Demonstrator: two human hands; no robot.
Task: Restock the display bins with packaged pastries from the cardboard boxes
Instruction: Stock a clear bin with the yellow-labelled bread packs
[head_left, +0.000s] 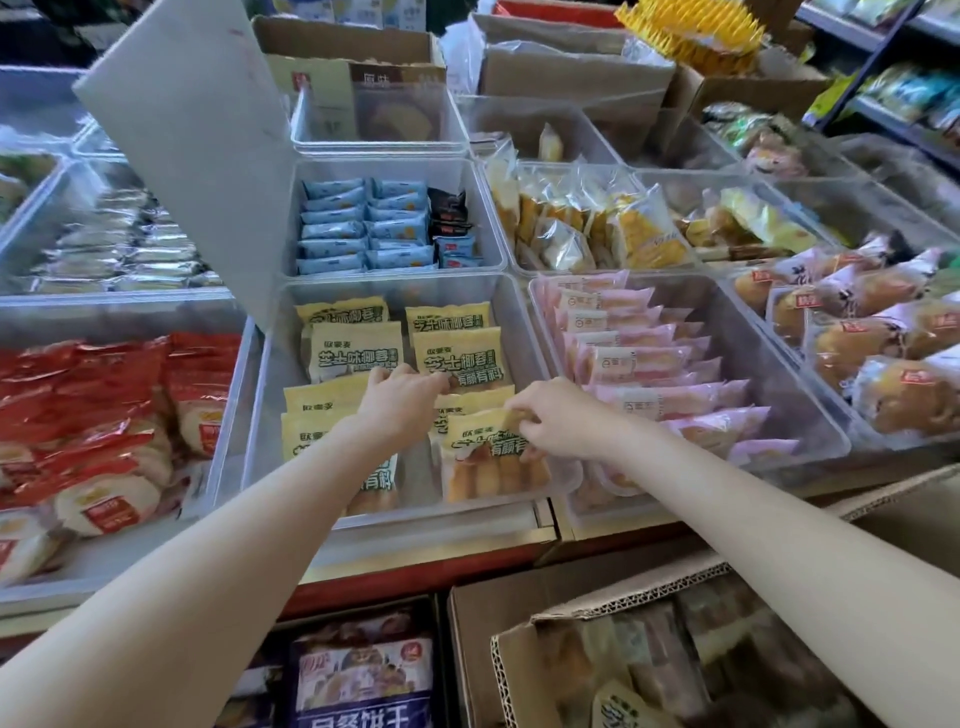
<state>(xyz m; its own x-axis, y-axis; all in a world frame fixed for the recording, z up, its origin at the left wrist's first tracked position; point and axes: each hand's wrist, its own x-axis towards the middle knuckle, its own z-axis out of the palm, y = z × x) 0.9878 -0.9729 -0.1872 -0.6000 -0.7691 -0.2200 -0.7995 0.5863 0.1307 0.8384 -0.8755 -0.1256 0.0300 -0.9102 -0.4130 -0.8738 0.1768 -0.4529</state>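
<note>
1. We work in the clear bin (260, 415), its lid (192, 150) propped up, and the cardboard box (519, 675) sits below within reach.
2. Yellow pastry packs (358, 348) lie shingled in two columns, labels up, long axes running front to back.
3. Our right hand (558, 421) pinches the nearest pack (493, 457) by its top edge, aligning it.
4. Our left hand (400, 397) rests on the left column with curled fingers; we cannot tell whether it grips.

Shop interior, red-fronted display counter (415, 571) with metal edging, stocked wall shelves (893, 67) at upper right, soft even light
</note>
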